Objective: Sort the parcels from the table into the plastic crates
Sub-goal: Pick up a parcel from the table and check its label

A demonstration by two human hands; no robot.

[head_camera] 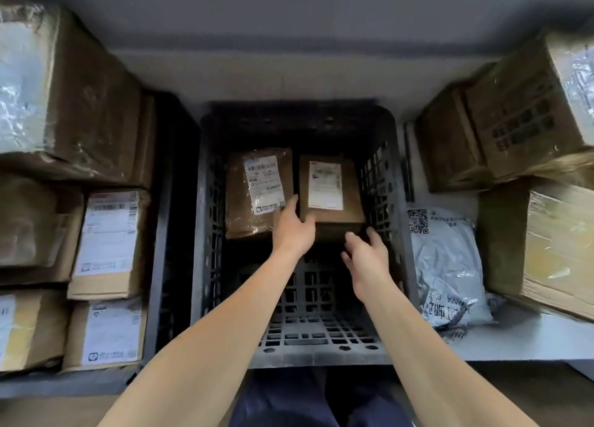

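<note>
A black plastic crate (209, 201) stands in the middle, right in front of me. Two brown cardboard parcels with white labels lie side by side at its far end: a flatter taped parcel (239, 201) on the left and a small box (352, 201) on the right. My left hand (292, 233) reaches into the crate. Its straight fingers lie along the small box's left side and its thumb touches the near corner. My right hand (366, 262) hovers just before the box's near right corner, fingers relaxed and holding nothing. The near half of the crate floor is bare.
A grey plastic mailer bag (446, 266) lies on the white table (514, 340) right of the crate, with large cardboard boxes (546, 249) beside and behind it. On the left, several labelled cartons (109, 243) are stacked by another dark crate wall (167, 201).
</note>
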